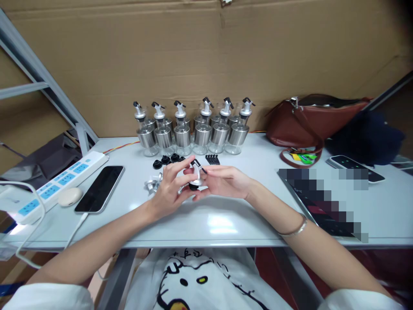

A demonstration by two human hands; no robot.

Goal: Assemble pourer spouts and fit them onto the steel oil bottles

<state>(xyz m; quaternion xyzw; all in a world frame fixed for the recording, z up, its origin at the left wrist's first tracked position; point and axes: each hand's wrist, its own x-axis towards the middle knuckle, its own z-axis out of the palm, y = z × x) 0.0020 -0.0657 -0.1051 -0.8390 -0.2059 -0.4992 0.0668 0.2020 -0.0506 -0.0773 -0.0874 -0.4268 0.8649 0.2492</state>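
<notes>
Both hands meet over the middle of the white table [206,224]. My left hand [169,189] and my right hand [224,181] pinch one silver pourer cap [195,175] with a black spout lever and a black stopper at its base. Loose silver caps [151,185] lie just left of my left hand. Black rubber stoppers [166,161] and small black levers [212,159] lie behind the hands. A double row of glass oil bottles [193,129] with steel bands and pourer tops stands at the back.
A white power strip [54,185], a white round object [69,196] and a black phone [100,188] on a cable lie at the left. A brown bag [306,120], a dark cloth [364,137], a second phone [355,167] and a blurred-out flat item [322,202] are at the right.
</notes>
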